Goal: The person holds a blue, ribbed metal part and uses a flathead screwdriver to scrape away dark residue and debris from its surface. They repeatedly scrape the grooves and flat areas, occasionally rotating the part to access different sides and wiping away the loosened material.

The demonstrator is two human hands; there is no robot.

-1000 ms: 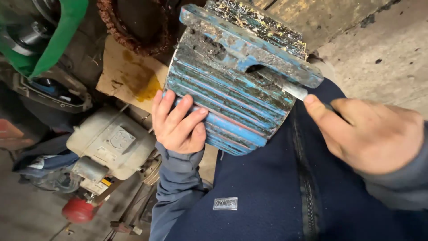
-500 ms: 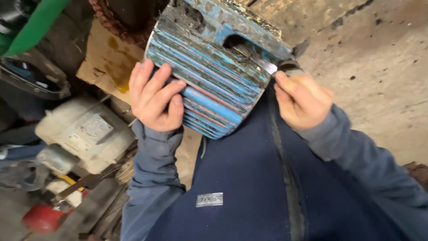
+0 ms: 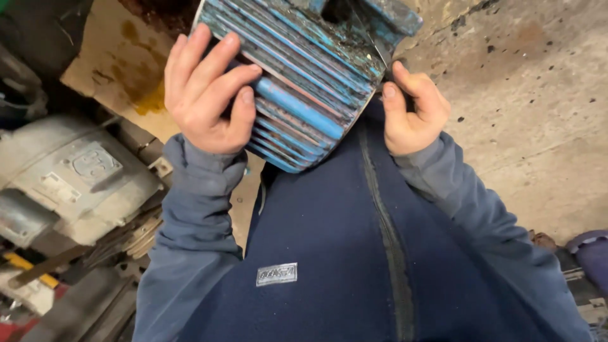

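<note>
the left hand lies flat on the ribbed side of a blue finned motor housing, fingers spread and curled over the ribs, pressing on it rather than closed around it. the right hand is curled at the housing's right edge, thumb and fingers pinched on a thin grey metal tool that runs up into a dark opening in the casing; how tightly it grips i cannot tell. the housing rests against the person's dark blue jacket, between the two hands at chest level. its ribs and long axis run on a slant from upper left down to lower right, the upper part cut off by the top of the view. outward to the left, a stained sheet of cardboard lies on the floor, and below it a grey electric motor. to the right is bare, speckled concrete floor.
</note>
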